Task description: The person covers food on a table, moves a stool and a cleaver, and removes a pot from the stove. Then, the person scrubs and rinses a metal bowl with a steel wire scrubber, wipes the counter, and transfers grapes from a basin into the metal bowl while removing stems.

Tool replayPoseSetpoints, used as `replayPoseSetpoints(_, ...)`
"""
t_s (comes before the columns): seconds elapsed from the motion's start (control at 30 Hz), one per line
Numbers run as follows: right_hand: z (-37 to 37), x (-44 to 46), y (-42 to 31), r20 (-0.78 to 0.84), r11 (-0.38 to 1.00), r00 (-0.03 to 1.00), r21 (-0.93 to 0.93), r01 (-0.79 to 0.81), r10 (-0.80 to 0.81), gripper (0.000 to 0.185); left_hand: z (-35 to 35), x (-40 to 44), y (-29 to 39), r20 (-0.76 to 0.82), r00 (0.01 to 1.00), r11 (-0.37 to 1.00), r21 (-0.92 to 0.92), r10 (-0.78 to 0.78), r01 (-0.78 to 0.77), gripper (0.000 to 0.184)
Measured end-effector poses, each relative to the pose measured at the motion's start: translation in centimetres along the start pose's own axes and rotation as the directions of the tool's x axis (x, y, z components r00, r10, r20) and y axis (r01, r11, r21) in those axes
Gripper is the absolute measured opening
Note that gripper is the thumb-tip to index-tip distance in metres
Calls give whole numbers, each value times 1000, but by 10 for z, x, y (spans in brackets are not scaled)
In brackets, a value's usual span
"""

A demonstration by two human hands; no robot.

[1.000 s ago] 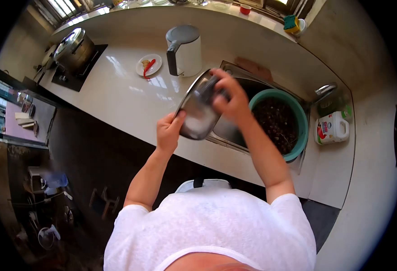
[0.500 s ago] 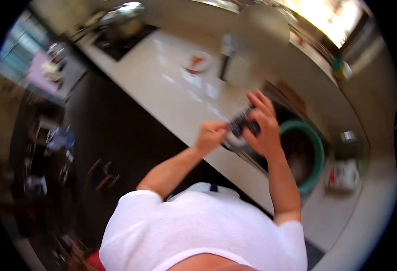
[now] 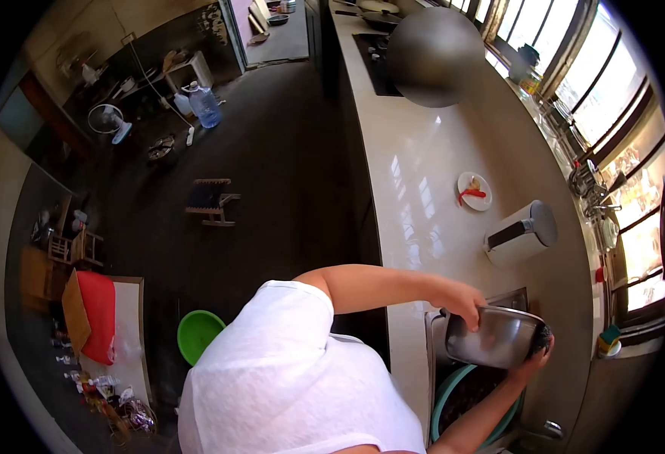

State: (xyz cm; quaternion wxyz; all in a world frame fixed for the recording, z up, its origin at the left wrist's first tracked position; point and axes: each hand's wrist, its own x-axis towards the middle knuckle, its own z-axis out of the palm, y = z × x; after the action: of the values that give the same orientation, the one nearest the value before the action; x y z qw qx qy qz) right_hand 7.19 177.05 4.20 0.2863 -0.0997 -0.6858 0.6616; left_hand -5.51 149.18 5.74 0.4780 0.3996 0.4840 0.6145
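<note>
Steel bowl [image 3: 491, 342] tilted above sink [image 3: 430, 340]; handling seems midway, bowl not set down. Left hand [image 3: 465, 304] grips rim; right hand [image 3: 535, 362] grasps opposite side, by dark pad [image 3: 540, 340]. Teal tub [image 3: 440, 399] in sink, dark contents inside.

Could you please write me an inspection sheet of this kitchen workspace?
Surface: pale counter, glossy, with bright reflections.
Job's things: metal bowl, tilted over the sink beside the counter; dark pad against its outside.
Clutter: plate with a red chili; kettle; teal tub in the sink.
Hands: left hand grips the bowl's rim; right hand holds the pad.
Cables: cord down the far wall, white power strip near its lower end.
Surroundings: green basin and low stool on the floor.
</note>
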Motion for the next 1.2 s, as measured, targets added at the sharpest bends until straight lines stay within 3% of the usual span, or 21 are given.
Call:
replayPoseSetpoints(0.1, 31, 0, -11, 111, 993, 989, -60, 101, -94, 36, 12, 0, 17, -125, 991, 983, 168, -50, 71, 24)
replayPoseSetpoints(0.13, 59, -9, -27, 118, 961, 969, -149, 233, -217, 26, 13, 1, 15, -130, 990, 984, 166, -49, 70, 24)
replayPoseSetpoints(0.2, 104, -27, -44, 436, 698, 835, -481, 531, -334, 23, 21, 6, 4, -397, 918, 972, 211, -12, 104, 25)
replayPoseSetpoints(0.23, 109, -30, -46, 437, 698, 837, -485, 527, -329, 23, 20, 10, -13, -454, 851, 891, 452, 265, -36, 31)
replayPoseSetpoints(0.3, 114, -33, -37, 418, 610, 803, -523, 595, -425, 21, 20, 8, -23, -423, 846, 872, 481, 324, -94, 31)
replayPoseSetpoints(0.33, 98, -24, -28, 374, 721, 833, -427, 546, -409, 24, 23, -1, -20, -404, 835, 859, 491, 373, -146, 31)
replayPoseSetpoints(0.37, 83, -18, -25, 217, 915, 942, -259, 309, -256, 29, 23, -3, -19, -395, 835, 859, 485, 383, -165, 29)
replayPoseSetpoints(0.43, 64, -4, -23, 5, 991, 995, 87, -102, 102, 41, 26, -9, -13, -362, 846, 876, 428, 392, -222, 26)
replayPoseSetpoints(0.53, 66, -9, -22, -84, 997, 994, -7, -75, 74, 36, 20, -14, 1, -359, 861, 901, 372, 361, -223, 22)
replayPoseSetpoints(0.57, 72, -19, -19, -3, 992, 997, -99, 78, -79, 32, 20, -16, 0, -376, 876, 918, 361, 303, -162, 20)
replayPoseSetpoints(0.6, 101, -28, -45, 194, 834, 954, -466, 295, -229, 28, 21, -15, -7, -382, 877, 923, 351, 293, -155, 20)
replayPoseSetpoints(0.67, 122, -31, -45, 412, 561, 785, -550, 619, -464, 34, 20, -3, -28, -458, 807, 877, 459, 373, -144, 17)
replayPoseSetpoints(0.73, 100, -12, -20, 217, 837, 916, -375, 398, -339, 33, 21, -3, -38, -453, 776, 870, 428, 440, -243, 16)
replayPoseSetpoints(0.8, 64, 0, -4, 37, 997, 999, -76, 13, -10, 32, 24, -19, -28, -384, 850, 927, 250, 360, -280, 14)
replayPoseSetpoints(0.87, 30, 1, 30, -21, 910, 953, 304, -282, 302, 32, 18, -33, -33, -353, 928, 993, 45, 122, -113, 12)
replayPoseSetpoints(0.9, 22, -5, 49, -35, 841, 924, 428, -331, 382, 32, 11, -38, -29, -300, 909, 956, 143, 288, -256, 10)
replayPoseSetpoints(0.93, 23, -8, 63, -58, 796, 907, 504, -335, 418, 33, 6, -40, -31, -315, 873, 923, 23, 373, -385, 12)
replayPoseSetpoints(1.0, 53, -12, 40, -129, 783, 898, 552, -288, 421, 32, -1, -41, -41, -349, 853, 906, -26, 388, -423, 16)
replayPoseSetpoints(1.1, 65, -4, 0, -121, 860, 959, 480, -171, 258, 19, 8, -29, -33, -540, 794, 861, -227, 277, -455, 19)
replayPoseSetpoints(1.17, 84, -10, -33, -9, 958, 999, 286, 34, -33, 17, -2, -29, -49, -446, 860, 942, -95, 249, -322, 19)
replayPoseSetpoints(1.2, 94, -15, -33, 125, 948, 968, -210, 241, -218, 21, -7, -28, -62, -373, 904, 977, 58, 211, -204, 19)
